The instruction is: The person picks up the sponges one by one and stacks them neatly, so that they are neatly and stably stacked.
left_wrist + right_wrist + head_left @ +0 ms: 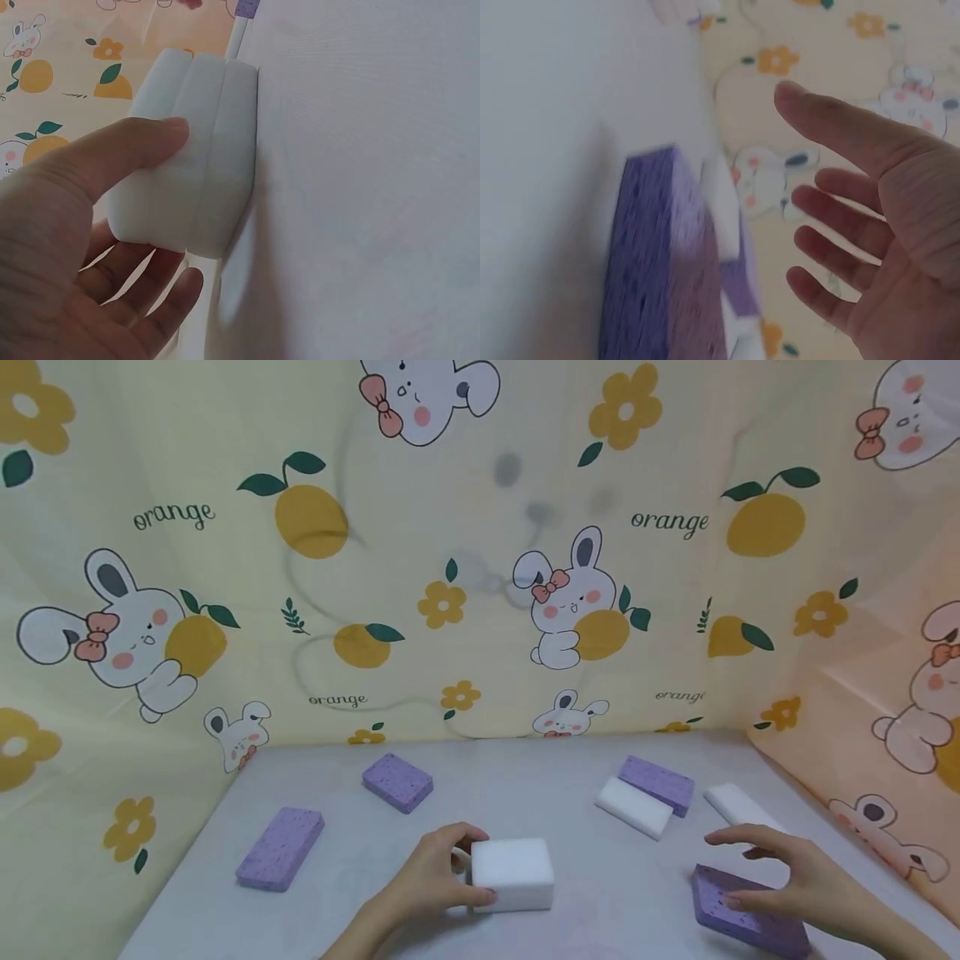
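My left hand [432, 872] grips a stack of white sponges [513, 875] near the front middle of the table. Three layers of the stack show in the left wrist view, with the thumb [161, 142] pressed along the near side and its lower edge close to the tabletop. Over at the right, my right hand [806, 881] hovers with spread fingers above a purple sponge [742, 917]. The right wrist view shows a gap between that hand and the speckled purple sponge [656, 255], and nothing lies between its fingers.
Farther back on the right, a white sponge [632, 808] leans against a purple sponge [663, 783], beside another white sponge [738, 806]. Two purple sponges, one nearer [281, 849] and one farther [397, 782], lie on the left. A printed cloth [480, 560] hangs behind the table.
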A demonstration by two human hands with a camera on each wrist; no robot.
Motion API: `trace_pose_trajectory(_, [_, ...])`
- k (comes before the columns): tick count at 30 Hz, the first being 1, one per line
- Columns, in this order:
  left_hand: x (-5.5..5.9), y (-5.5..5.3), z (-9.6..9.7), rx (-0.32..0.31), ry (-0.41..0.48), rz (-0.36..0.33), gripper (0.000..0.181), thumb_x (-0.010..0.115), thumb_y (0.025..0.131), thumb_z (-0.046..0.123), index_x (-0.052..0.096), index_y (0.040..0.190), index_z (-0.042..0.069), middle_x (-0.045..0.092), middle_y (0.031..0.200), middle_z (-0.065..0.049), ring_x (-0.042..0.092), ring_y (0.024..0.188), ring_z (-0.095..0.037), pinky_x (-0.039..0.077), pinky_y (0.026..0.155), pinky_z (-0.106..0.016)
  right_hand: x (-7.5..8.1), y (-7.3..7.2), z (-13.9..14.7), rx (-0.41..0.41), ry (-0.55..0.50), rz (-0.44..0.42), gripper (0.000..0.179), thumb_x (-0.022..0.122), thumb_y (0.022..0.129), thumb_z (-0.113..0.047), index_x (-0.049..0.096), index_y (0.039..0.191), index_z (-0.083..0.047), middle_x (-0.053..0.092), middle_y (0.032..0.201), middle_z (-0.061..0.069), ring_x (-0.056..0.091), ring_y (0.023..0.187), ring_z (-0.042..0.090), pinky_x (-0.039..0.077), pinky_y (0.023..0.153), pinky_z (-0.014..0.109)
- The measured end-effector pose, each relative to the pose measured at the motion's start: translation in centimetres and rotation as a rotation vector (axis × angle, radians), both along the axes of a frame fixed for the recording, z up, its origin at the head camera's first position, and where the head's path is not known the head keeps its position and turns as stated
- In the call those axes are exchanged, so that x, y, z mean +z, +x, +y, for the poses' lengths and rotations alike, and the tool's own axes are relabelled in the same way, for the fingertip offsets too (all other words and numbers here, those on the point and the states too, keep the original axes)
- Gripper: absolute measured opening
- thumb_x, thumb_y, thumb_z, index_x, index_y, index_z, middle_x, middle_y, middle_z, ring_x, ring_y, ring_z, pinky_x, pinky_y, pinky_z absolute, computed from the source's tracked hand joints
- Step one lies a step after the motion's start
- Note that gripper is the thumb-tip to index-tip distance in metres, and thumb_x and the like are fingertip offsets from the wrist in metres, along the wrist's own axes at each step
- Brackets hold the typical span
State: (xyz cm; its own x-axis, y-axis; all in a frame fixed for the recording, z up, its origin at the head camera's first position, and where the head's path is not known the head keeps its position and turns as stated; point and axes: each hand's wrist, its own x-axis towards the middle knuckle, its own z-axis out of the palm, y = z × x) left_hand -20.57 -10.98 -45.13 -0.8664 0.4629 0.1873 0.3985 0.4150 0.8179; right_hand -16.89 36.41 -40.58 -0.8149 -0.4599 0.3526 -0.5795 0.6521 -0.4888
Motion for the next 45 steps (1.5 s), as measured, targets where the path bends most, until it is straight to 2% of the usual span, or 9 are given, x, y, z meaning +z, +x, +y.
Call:
trace_pose_trajectory(7, [0.0,-0.1,0.2,-0.008,0.001,0.002,0.055,0.090,0.069,0.032,0.063,0.115,0.018,0.062,0.101,0.013,0.057,0.095,-0.010,0.053,0.081,-0.031,-1.3,-0.3,3.4,0.074,0.031,-0.100,0.053,0.086,0.075,-0.013,0.065,0.124,-0.014,0.067,0.119,-0.005,0.056,0.105,0.000,0.052,0.076,0.023])
trace_pose_trajectory(11, [0.0,-0.2,0.1,-0.013,0.003,0.018,0.055,0.090,0.069,0.032,0.063,0.115,0.017,0.062,0.102,0.013,0.058,0.095,-0.009,0.054,0.080,-0.031,-1.7,-0.6,4.5,0.068,0.057,-0.236,0.049,0.083,0.079,-0.015,0.065,0.125,-0.011,0.065,0.120,-0.012,0.056,0.101,-0.002,0.052,0.073,0.022])
trace_pose_trajectory(16, [0.0,-0.2,0.0,-0.018,0.012,0.031,0.055,0.090,0.070,0.032,0.063,0.115,0.016,0.062,0.102,0.012,0.058,0.094,-0.010,0.054,0.079,-0.031,-1.8,-0.9,4.8,-0.027,0.082,-0.470,0.055,0.081,0.082,-0.020,0.060,0.129,-0.003,0.064,0.120,0.003,0.057,0.096,0.007,0.052,0.073,0.024])
trace_pose_trajectory(19, [0.0,-0.2,-0.1,-0.014,0.011,0.022,0.055,0.090,0.069,0.032,0.063,0.115,0.017,0.062,0.102,0.013,0.058,0.095,-0.009,0.054,0.079,-0.031,-1.8,-0.8,4.8,-0.100,0.077,-0.567,0.063,0.082,0.080,-0.025,0.057,0.132,0.001,0.060,0.122,0.014,0.056,0.096,0.019,0.051,0.072,0.025])
trace_pose_trajectory(21, [0.0,-0.3,-0.1,-0.014,0.008,0.018,0.056,0.090,0.069,0.032,0.063,0.116,0.017,0.062,0.103,0.013,0.058,0.095,-0.009,0.054,0.080,-0.030,-1.7,-0.7,4.8,-0.149,0.068,-0.614,0.069,0.084,0.077,-0.027,0.055,0.133,0.001,0.059,0.123,0.015,0.055,0.096,0.026,0.051,0.072,0.028])
trace_pose_trajectory(26, [0.0,-0.4,0.0,-0.024,0.006,0.025,0.056,0.090,0.070,0.031,0.063,0.117,0.016,0.062,0.103,0.013,0.058,0.095,-0.009,0.054,0.080,-0.030,-1.8,-0.4,4.6,-0.198,0.102,-0.620,0.076,0.086,0.073,-0.027,0.053,0.135,0.001,0.060,0.120,0.014,0.054,0.095,0.029,0.050,0.076,0.043])
trace_pose_trajectory(30, [0.0,-0.4,0.0,-0.025,0.005,0.030,0.056,0.090,0.070,0.031,0.063,0.116,0.016,0.062,0.103,0.013,0.058,0.095,-0.008,0.054,0.079,-0.030,-2.0,-0.5,4.5,-0.209,0.105,-0.626,0.077,0.087,0.073,-0.027,0.053,0.135,0.002,0.061,0.118,0.013,0.054,0.094,0.027,0.049,0.077,0.046])
trace_pose_trajectory(39, [0.2,-0.1,-0.2,-0.032,0.036,0.013,0.053,0.090,0.071,0.030,0.064,0.114,0.016,0.063,0.103,0.011,0.058,0.095,-0.010,0.055,0.079,-0.033,-2.1,-0.8,4.2,-0.150,0.125,-0.607,0.069,0.082,0.080,-0.023,0.051,0.136,0.003,0.060,0.122,0.014,0.055,0.092,0.020,0.050,0.077,0.051])
trace_pose_trajectory(45, [0.0,0.0,-0.3,-0.031,0.051,-0.003,0.052,0.090,0.071,0.029,0.064,0.114,0.017,0.063,0.102,0.011,0.059,0.095,-0.010,0.055,0.079,-0.034,-2.0,-1.0,3.3,-0.149,0.146,-0.598,0.070,0.081,0.080,-0.025,0.050,0.138,0.000,0.059,0.126,0.015,0.055,0.097,0.024,0.049,0.078,0.060])
